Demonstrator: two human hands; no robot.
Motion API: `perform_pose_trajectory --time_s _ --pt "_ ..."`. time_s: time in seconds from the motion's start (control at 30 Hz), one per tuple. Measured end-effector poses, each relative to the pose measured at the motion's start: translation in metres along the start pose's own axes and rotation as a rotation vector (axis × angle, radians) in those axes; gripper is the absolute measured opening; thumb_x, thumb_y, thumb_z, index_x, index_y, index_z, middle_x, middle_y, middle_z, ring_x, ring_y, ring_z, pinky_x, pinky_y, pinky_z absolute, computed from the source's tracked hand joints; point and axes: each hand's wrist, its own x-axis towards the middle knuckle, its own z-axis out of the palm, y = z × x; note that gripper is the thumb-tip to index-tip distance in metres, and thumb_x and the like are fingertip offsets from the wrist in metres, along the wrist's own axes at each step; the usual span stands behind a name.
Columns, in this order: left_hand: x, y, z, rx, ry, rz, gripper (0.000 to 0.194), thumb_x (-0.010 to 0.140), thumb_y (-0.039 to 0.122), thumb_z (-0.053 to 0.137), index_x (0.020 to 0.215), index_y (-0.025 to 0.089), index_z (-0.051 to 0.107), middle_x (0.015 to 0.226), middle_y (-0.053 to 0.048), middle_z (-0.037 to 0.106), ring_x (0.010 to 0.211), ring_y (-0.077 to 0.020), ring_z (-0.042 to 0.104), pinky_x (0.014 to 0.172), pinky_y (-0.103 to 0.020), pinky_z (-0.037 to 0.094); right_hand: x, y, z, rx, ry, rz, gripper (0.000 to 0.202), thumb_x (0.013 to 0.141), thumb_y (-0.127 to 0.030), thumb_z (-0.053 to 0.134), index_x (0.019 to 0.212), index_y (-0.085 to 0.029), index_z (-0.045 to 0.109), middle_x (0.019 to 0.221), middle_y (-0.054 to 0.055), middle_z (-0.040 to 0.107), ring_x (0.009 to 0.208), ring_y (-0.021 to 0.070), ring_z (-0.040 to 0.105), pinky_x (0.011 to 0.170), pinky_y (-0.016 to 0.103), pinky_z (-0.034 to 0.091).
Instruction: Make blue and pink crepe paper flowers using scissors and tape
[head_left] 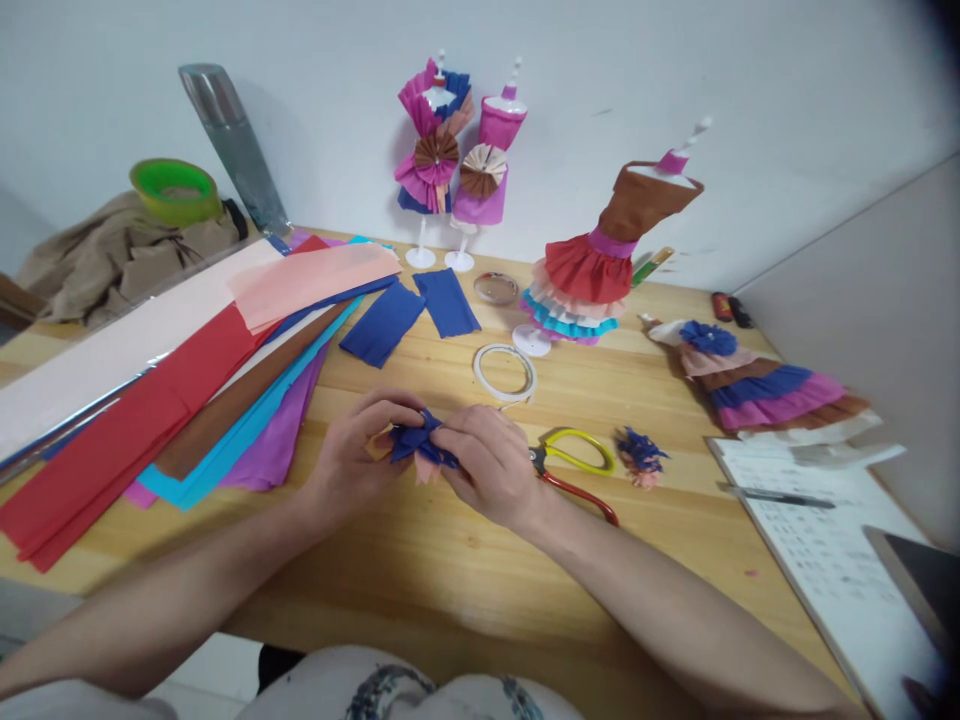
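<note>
Craft corner, where a wooden table (pixel 465 590) stood by a white wall (pixel 322 120), held coloured paper strips (pixel 120 455), dressed mannequins (pixel 645 205), scissors (pixel 538 459)

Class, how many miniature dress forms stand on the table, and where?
3: the left form and the middle form, side by side near the wall; the brown-topped form, to their right.

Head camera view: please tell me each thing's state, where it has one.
Blue-and-peach paper piece, held in left hand and right hand
Yellow-and-red-handled scissors, handles apart
Grey silver-topped bottle, cap on
Three paper-dressed white mannequins, upright
Blue-flowered striped paper dress, lying down
White tape ring, flat
Dark slim pen, lying flat
</note>
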Motion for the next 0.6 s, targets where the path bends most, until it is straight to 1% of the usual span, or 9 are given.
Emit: perform_pose_trajectory --time_s 0.13,0.27,0.4,0.5,0.6 --pt "0.0009 -0.0006 0.0003 0.011 -0.004 0.052 0.014 0.075 0.011 0.072 0.086 0.019 0.071 0.095 -0.008 0.07 0.084 -0.0166 0.068 0.066 -0.024 0.056 0.0003 0.0001 0.0006 -0.012 0.021 0.001 0.009 0.092 -0.017 0.056 0.099 -0.02 0.061 0.081 0.008 0.069 0.07 0.0182 0.062 0.061 0.03 0.047" --pt "0.0014 -0.0002 -0.0001 0.042 -0.002 0.066 0.012 0.077 0.01 0.07 0.085 0.018 0.072 0.09 -0.008 0.071 0.081 -0.0161 0.068 0.069 -0.025 0.057 0.0004 0.0001 0.0005 -0.005 0.02 0.003 0.008 0.092 -0.016 0.056 0.098 -0.018 0.062 0.08 0.008 0.069 0.07 0.0179 0.062 0.061 0.03 0.047" --pt "0.0017 0.0002 -0.0005 0.038 -0.011 0.031 0.015 0.077 0.012 0.07 0.09 0.019 0.073 0.09 -0.007 0.072 0.082 -0.0171 0.068 0.071 -0.027 0.058 0.0009 0.0 0.0006 -0.046 0.011 -0.001 0.011 0.093 -0.017 0.053 0.094 -0.02 0.064 0.08 0.007 0.07 0.07 0.0174 0.062 0.06 0.03 0.048" --pt "0.002 0.0001 -0.001 0.03 -0.033 0.023 0.013 0.077 0.013 0.069 0.088 0.02 0.073 0.091 -0.008 0.072 0.083 -0.0178 0.069 0.073 -0.028 0.058 0.0012 -0.0003 0.0009 -0.044 0.012 -0.002 0.013 0.093 -0.015 0.053 0.093 -0.02 0.065 0.078 0.007 0.07 0.069 0.0177 0.062 0.061 0.03 0.048" --pt "0.002 0.0004 -0.0013 0.013 -0.039 0.031 0.014 0.077 0.011 0.069 0.086 0.02 0.074 0.09 -0.008 0.072 0.083 -0.0179 0.069 0.075 -0.029 0.057 0.0008 -0.0004 0.0007 -0.021 0.027 0.003 0.013 0.091 -0.012 0.054 0.094 -0.019 0.065 0.078 0.007 0.07 0.069 0.0177 0.061 0.061 0.03 0.047"
